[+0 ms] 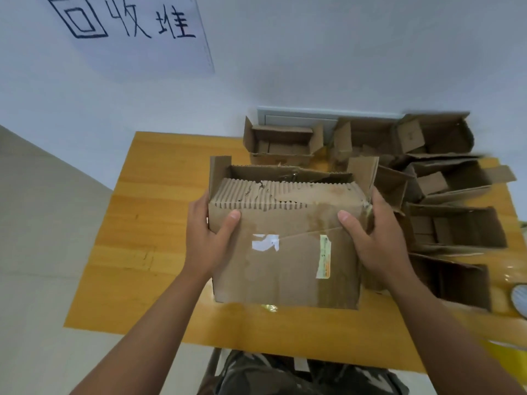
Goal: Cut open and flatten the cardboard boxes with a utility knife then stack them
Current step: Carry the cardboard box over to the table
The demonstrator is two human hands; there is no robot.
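Observation:
A worn brown cardboard box (285, 252) with torn top facing, a white label scrap and a yellow-green sticker is held above the wooden table (137, 223). My left hand (208, 238) grips its left side, thumb on the front face. My right hand (368, 235) grips its right side the same way. The box's top flaps stand open. No utility knife is visible.
Several opened cardboard boxes (445, 195) lie in a loose pile on the table's right half, reaching the back wall. A white round object (519, 297) sits at the right edge. A paper sign (128, 29) hangs on the wall. The table's left part shows bare wood.

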